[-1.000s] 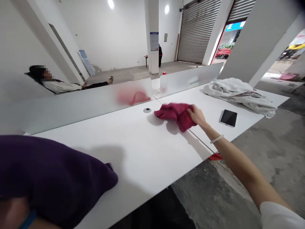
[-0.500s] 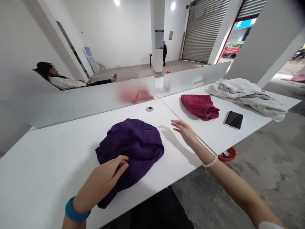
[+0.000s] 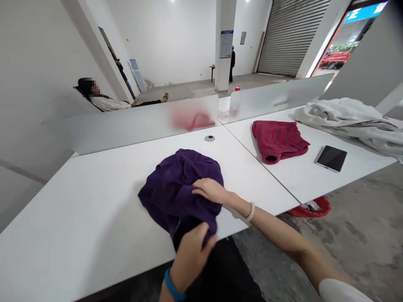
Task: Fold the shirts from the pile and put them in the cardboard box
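Observation:
A dark purple garment (image 3: 176,180) lies bunched up on the white table (image 3: 103,197), close to its front edge; its kind cannot be made out. My left hand (image 3: 195,247), with a blue band at the wrist, pinches the near edge of the cloth at the table's front. On the garment's right side rests my right hand (image 3: 210,191), its fingers curled into the fabric and the fingertips partly hidden in the folds. A beaded bracelet (image 3: 251,212) circles the right wrist.
Right of the seam lie a folded red garment (image 3: 280,140), a dark-screened tablet (image 3: 332,158) and a heap of pale cloth (image 3: 349,119). A frosted divider (image 3: 141,121) runs along the back. A red bin (image 3: 317,208) stands below the edge. Behind the divider a person (image 3: 107,100) reclines.
My right hand has come left from above the bare table onto the purple garment. My left hand has shifted right and nearer, now gripping its front edge. The view has turned slightly left.

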Demonstrator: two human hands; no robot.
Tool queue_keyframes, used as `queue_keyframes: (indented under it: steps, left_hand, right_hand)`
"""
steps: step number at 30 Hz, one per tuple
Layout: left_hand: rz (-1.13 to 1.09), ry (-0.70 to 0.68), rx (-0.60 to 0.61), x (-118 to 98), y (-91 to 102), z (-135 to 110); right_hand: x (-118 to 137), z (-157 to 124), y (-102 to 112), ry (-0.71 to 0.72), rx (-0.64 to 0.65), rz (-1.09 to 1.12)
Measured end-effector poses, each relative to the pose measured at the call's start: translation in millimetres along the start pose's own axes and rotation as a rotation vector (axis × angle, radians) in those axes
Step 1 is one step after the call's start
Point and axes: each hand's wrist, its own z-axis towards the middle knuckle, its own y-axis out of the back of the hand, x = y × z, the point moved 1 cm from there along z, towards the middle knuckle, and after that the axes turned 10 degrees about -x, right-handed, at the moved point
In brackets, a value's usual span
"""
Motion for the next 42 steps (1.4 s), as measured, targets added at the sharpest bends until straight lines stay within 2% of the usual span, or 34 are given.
queue_keyframes:
  steps: [2,3,5,7,9,11,13,16,18,19,20,23,24,25,27,28,30,31,32,34,37,42]
  left_hand:
    - [-0.158,-0.130,0.141,-17,-4.8,0]
    - [-0.194,-0.167,0.156,-19,-3.2,0]
    - [-0.132,-0.159,0.033,-9,4.9,1]
    - [0.046,-0.140,-0.147,14,13.9,4]
    - [0.216,-0.177,-0.234,40,18.9,7]
    - [0.321,-0.172,-0.255,61,19.5,9]
    - [0.388,-0.124,-0.274,75,18.3,13]
    - [0.541,-0.058,-0.369,86,18.5,22]
    - [0.639,-0.018,-0.431,91,21.5,30]
    - [0.671,0.001,-0.438,94,23.5,34]
    - [0.691,0.012,-0.427,97,25.4,38]
    - [0.732,0.017,-0.373,102,29.2,43]
    - [0.737,0.024,-0.365,102,29.3,42]
    - [0.736,0.031,-0.363,102,28.8,41]
    - [0.722,0.037,-0.368,101,25.9,35]
    - [0.719,0.036,-0.378,100,23.9,32]
    - [0.727,0.028,-0.427,100,20.1,25]
    - [0.732,0.024,-0.459,100,19.0,23]
    - [0.735,0.030,-0.489,100,18.8,21]
    - [0.746,0.062,-0.505,101,21.7,20]
    - [0.827,0.142,-0.410,104,34.3,29]
    - [0.920,0.205,-0.186,112,56.3,55]
  right_hand:
    - [-14,2,15,-0.184,-0.205,0.074]
    - [-22,1,26,-0.278,-0.343,0.117]
    - [-42,-4,51,-0.454,-0.643,0.259]
    - [-65,-13,73,-0.619,-0.915,0.517]
    - [-90,-24,89,-0.784,-1.116,0.826]
    - [-112,-38,98,-0.933,-1.217,1.042]
    - [-127,-52,99,-1.035,-1.254,1.103]
    - [-131,-71,90,-1.113,-1.311,1.060]
    - [-118,-82,80,-1.101,-1.396,0.891]
    - [-107,-86,75,-1.042,-1.391,0.738]
    - [-93,-88,71,-0.949,-1.322,0.554]
    - [-40,-90,63,-0.651,-0.882,0.010]
    - [-21,-91,62,-0.606,-0.776,-0.116]
    - [-1,-91,61,-0.585,-0.727,-0.210]
    - [39,-92,55,-0.543,-0.684,-0.254]
    - [59,-92,48,-0.481,-0.628,-0.195]
    - [95,-90,24,-0.295,-0.349,0.021]
    - [110,-90,9,-0.220,-0.244,0.084]
    - [120,-90,-5,-0.198,-0.195,0.084]
    - [130,-89,-31,-0.179,-0.137,0.012]
    - [124,-90,-54,-0.196,-0.067,-0.091]
    - [92,-84,-53,-0.246,-0.059,-0.119]
